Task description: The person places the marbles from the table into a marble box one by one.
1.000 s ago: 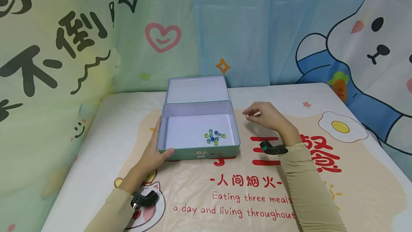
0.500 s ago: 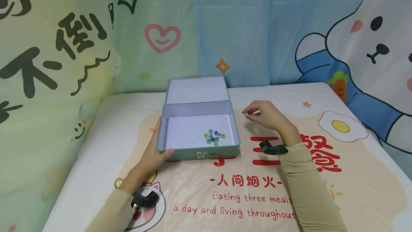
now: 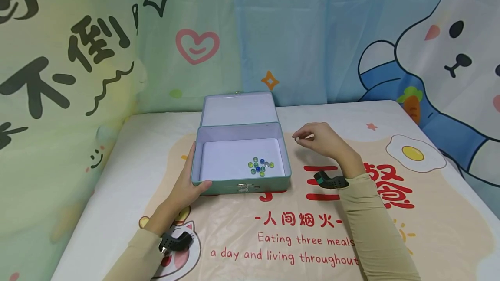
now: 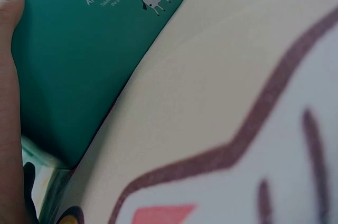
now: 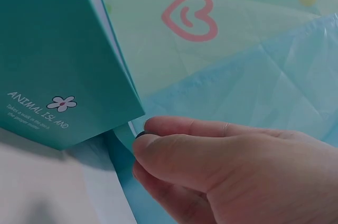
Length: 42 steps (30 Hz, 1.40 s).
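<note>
A green tin box (image 3: 224, 187) sits on the table with its lid (image 3: 239, 109) hinged back and its pale inside showing. Several glass marbles (image 3: 258, 168), green, blue and clear, lie grouped near the box's front right corner. My left hand (image 3: 187, 182) grips the box at its left front corner, thumb on the front rim. To the right of the box, my right hand (image 3: 324, 141) pinches a small round marble (image 5: 141, 134) between thumb and forefinger. Only a dark edge of that marble shows in the right wrist view; the fingertips hide the rest.
A printed tablecloth (image 3: 297, 255) with red lettering and a fried egg picture covers the table. Behind the table hangs a cartoon curtain (image 3: 289, 34). Black bands (image 3: 332, 180) circle both wrists.
My right hand has shifted very slightly left toward the box, still pinching the marble. The left hand, the box and the marbles inside stay where they were.
</note>
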Motion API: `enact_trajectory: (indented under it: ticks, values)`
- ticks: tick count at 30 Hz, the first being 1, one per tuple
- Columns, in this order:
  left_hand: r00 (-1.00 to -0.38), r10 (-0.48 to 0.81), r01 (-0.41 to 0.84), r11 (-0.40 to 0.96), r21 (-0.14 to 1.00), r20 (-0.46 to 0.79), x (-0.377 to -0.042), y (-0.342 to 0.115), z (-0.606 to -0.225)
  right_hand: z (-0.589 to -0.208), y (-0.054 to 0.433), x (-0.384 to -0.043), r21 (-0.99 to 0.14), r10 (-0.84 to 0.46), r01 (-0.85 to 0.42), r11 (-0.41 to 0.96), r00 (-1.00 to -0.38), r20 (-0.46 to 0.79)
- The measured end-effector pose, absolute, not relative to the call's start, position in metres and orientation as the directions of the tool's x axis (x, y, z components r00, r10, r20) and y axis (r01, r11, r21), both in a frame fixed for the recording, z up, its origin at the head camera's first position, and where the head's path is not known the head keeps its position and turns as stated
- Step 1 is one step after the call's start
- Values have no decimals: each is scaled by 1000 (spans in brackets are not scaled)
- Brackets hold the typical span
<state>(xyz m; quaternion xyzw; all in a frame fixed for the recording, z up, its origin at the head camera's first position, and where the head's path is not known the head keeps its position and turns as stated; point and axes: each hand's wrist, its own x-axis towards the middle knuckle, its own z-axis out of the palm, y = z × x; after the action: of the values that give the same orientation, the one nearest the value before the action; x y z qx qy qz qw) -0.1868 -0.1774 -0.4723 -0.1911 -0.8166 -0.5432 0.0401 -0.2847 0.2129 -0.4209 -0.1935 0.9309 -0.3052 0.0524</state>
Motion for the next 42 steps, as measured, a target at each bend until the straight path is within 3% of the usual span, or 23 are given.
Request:
enact_trajectory:
  ticks: [26,42]
  values:
    - [-927,272,340,324,883,257,-186,-177,-471,-416,199,-282,-562,-397,-348,751,-917,37]
    - [-927,267,343,322,882,263,-187,-178,-472,-414,186,-275,-563,-453,-428,707,-885,104]
